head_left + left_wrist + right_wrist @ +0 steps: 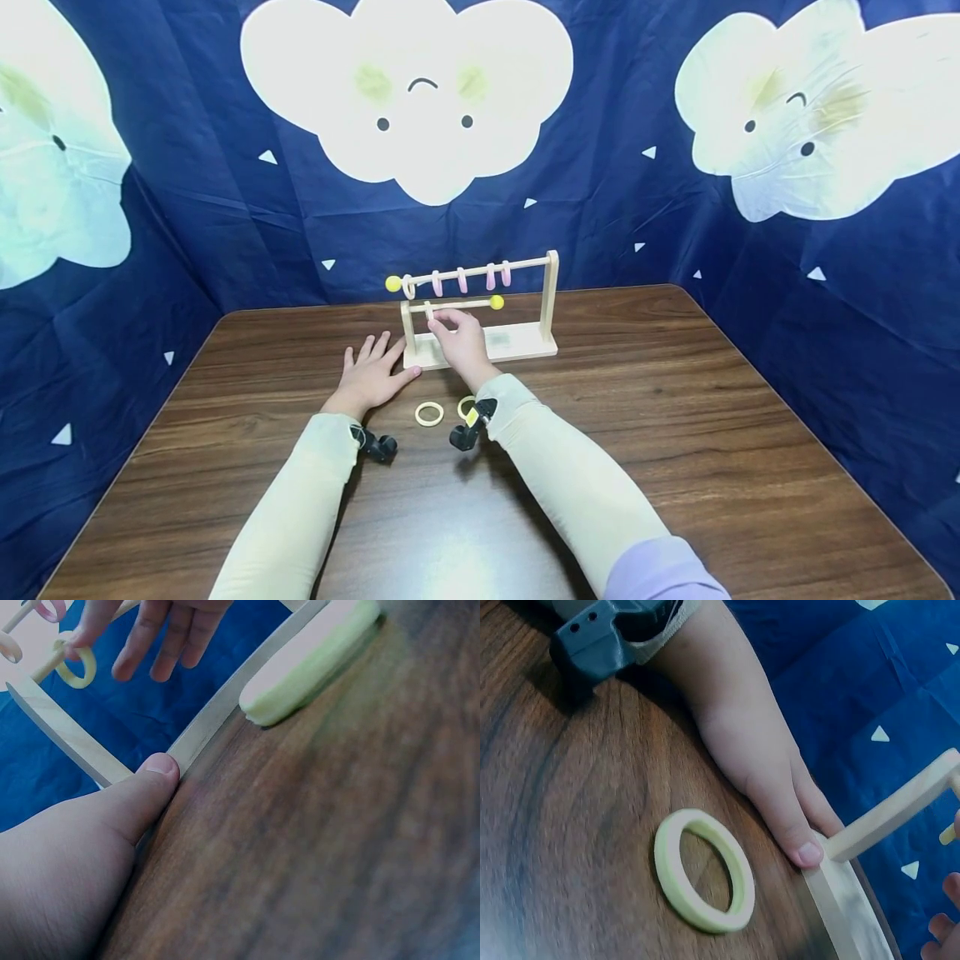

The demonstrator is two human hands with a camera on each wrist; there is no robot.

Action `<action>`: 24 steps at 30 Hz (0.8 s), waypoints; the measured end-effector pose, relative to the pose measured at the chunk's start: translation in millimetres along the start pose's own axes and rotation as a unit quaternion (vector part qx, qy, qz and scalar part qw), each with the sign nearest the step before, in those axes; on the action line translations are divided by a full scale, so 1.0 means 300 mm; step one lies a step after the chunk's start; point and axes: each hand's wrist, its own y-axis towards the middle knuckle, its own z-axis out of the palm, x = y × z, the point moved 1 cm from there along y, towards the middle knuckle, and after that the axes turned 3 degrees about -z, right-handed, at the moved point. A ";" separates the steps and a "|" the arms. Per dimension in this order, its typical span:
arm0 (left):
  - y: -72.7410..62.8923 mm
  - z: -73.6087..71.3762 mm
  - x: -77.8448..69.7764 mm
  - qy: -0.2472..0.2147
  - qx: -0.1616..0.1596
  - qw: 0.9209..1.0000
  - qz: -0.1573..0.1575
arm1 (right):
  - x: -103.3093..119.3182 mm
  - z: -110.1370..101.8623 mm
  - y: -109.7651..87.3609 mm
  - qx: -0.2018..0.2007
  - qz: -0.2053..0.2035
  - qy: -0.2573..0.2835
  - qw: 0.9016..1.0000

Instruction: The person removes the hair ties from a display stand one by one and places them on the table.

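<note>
Right hand [462, 342] pinches a cream ring [429, 312] between thumb and fingers; the ring sits around the lower bar [472, 303] of a wooden rack [536, 340], near the short post [408, 335], at that hand's 10 o'clock. At its 8 o'clock, the left hand [367, 382] lies with fingers spread on the counter [675, 417], thumb touching the rack. Two loose rings [430, 423] lie toward 6 and 7 o'clock. Pink rings [462, 281] hang from the upper bar [525, 263], toward 12 o'clock.
</note>
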 end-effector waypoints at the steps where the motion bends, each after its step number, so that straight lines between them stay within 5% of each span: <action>1: 0.000 -0.001 -0.001 0.001 0.000 1.000 0.000 | -0.005 -0.004 0.001 -0.005 0.002 -0.003 1.000; 24: -0.002 -0.001 -0.006 0.006 0.006 1.000 -0.004 | -0.050 -0.123 -0.003 -0.075 0.019 -0.005 0.997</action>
